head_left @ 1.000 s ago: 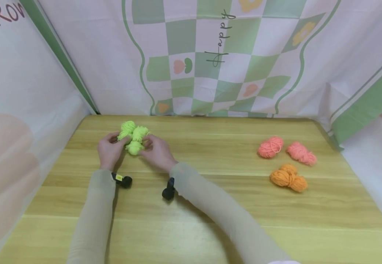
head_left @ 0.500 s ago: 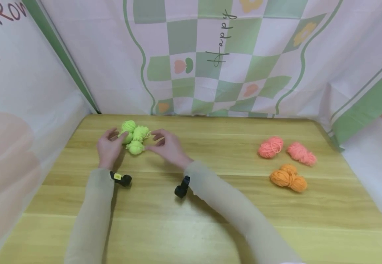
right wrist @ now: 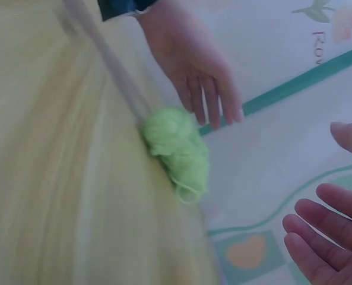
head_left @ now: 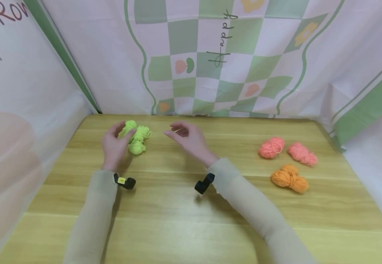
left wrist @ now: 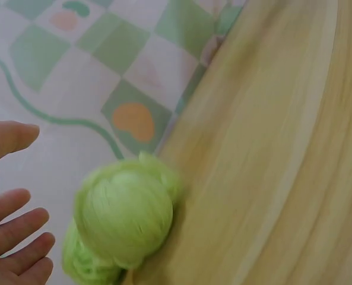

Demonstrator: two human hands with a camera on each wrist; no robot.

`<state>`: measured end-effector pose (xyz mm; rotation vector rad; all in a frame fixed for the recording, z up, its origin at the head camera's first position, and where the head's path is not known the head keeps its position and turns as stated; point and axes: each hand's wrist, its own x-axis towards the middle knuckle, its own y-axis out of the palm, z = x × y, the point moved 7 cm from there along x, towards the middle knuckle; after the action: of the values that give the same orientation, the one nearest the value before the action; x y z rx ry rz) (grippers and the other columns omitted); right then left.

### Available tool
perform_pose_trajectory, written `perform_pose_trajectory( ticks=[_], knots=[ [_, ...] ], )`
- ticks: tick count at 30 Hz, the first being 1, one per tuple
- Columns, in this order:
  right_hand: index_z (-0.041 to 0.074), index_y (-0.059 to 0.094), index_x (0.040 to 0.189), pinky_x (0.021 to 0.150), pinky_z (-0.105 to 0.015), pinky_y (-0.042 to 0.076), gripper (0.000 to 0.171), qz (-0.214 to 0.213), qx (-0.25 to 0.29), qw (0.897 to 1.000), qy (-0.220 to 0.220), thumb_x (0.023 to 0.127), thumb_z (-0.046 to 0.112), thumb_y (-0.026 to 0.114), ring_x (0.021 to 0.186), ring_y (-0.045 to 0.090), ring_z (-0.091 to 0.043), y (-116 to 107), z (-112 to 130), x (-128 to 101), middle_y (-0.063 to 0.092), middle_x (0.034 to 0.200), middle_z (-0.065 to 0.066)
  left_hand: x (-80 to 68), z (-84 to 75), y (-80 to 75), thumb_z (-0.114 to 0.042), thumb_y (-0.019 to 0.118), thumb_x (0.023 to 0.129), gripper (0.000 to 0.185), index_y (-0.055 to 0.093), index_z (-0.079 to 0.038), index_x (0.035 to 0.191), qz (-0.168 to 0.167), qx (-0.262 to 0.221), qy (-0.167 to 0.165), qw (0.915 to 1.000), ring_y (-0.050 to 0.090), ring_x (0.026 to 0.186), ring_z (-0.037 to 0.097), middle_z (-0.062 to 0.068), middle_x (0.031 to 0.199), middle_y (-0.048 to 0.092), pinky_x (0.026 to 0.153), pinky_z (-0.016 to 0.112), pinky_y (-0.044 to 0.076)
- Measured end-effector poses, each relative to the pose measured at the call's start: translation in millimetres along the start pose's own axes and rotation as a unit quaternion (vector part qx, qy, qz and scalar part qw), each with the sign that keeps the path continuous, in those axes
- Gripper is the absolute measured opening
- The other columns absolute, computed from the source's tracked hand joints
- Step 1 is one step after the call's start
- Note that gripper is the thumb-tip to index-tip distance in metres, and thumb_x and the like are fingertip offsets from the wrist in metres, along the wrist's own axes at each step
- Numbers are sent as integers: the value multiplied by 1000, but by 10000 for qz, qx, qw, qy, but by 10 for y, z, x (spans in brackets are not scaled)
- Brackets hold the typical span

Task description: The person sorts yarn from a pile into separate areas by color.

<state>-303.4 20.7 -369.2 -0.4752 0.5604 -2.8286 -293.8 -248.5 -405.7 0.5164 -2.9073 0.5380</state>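
Green yarn bundle (head_left: 136, 139) near the table's (head_left: 191, 227) far-left corner, loose strand trailing; liable to snag on fingers and unravel. Left hand (head_left: 114, 145) just beside it, fingers relaxed, gripping nothing. Right hand (head_left: 191, 141) lifted clear toward the far edge, fingers loosely spread, empty.

Green yarn (left wrist: 123, 218) blurred, edge-cropped

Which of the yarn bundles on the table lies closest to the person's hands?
The lime-green yarn bundle at the far left, right beside the left hand. The two pink bundles and the orange bundle lie far off to the right, beyond the right hand.
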Motion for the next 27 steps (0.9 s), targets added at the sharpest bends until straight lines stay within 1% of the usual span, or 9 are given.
perform_pose_trajectory(
  ticks=[2, 6, 8, 11, 14, 16, 20, 24, 27],
  knots=[
    [8, 70, 121, 85, -32, 55, 42, -12, 62, 10000, -8, 93, 38, 76, 94, 66, -16, -103, 22, -18, 71, 112, -6, -6, -56, 27, -39, 79, 90, 65, 57, -4, 141, 7, 96, 226, 9997, 48, 133, 27, 11, 143, 57, 114, 41, 34],
    [9, 70, 121, 88, -35, 54, 38, -60, 137, 9998, -146, 92, 33, 78, 96, 67, -18, -328, 66, -64, 70, 113, -6, -43, -169, 104, -36, 80, 89, 64, 58, -2, 139, 95, 56, 528, 9985, 50, 132, 29, 14, 141, 59, 114, 41, 34],
    [8, 69, 121, 90, -38, 54, 37, -120, 153, 9995, -228, 92, 30, 78, 97, 67, -20, -452, 84, -94, 70, 114, -7, -75, -236, 148, -36, 80, 89, 64, 59, -2, 139, 182, 43, 630, 9978, 50, 133, 29, 14, 141, 59, 115, 41, 34],
    [7, 69, 123, 92, -41, 53, 38, -244, 126, 9992, -303, 92, 25, 79, 100, 67, -23, -643, 77, -139, 69, 116, -11, -130, -333, 219, -35, 81, 89, 62, 59, -3, 138, 314, 38, 761, 9966, 49, 134, 29, 13, 140, 60, 115, 42, 34],
    [5, 68, 125, 94, -41, 53, 39, -402, 70, 9986, -336, 92, 22, 79, 102, 66, -25, -847, 34, -190, 69, 118, -14, -195, -415, 320, -34, 81, 89, 61, 60, -4, 138, 470, 71, 893, 9949, 49, 135, 29, 11, 140, 60, 115, 42, 34],
    [5, 68, 126, 95, -39, 52, 40, -501, -35, 9982, -331, 92, 22, 79, 103, 66, -25, -989, 2, -229, 69, 118, -12, -237, -459, 406, -34, 80, 90, 61, 59, -5, 139, 605, 31, 958, 9936, 48, 135, 29, 10, 141, 60, 115, 44, 33],
    [6, 68, 127, 94, -33, 53, 42, -697, -340, 9968, -199, 92, 27, 79, 105, 66, -22, -1289, -60, -335, 69, 120, -11, -328, -538, 608, -33, 80, 90, 61, 59, -7, 140, 879, -80, 1091, 9901, 48, 135, 28, 8, 142, 59, 115, 46, 33],
    [7, 67, 129, 93, -28, 53, 46, -930, -526, 9943, -31, 93, 33, 77, 106, 65, -19, -1603, -150, -435, 68, 122, -11, -427, -585, 855, -27, 81, 89, 57, 60, -6, 138, 1126, -199, 1242, 9856, 50, 133, 26, 7, 139, 61, 112, 46, 37],
    [6, 66, 131, 93, -25, 52, 49, -1126, -662, 9914, 99, 93, 34, 76, 108, 65, -17, -1835, -210, -516, 68, 124, -11, -516, -592, 1056, -25, 81, 89, 57, 60, -6, 139, 1354, -149, 1256, 9827, 51, 132, 24, 6, 139, 61, 111, 44, 38]
  ],
)
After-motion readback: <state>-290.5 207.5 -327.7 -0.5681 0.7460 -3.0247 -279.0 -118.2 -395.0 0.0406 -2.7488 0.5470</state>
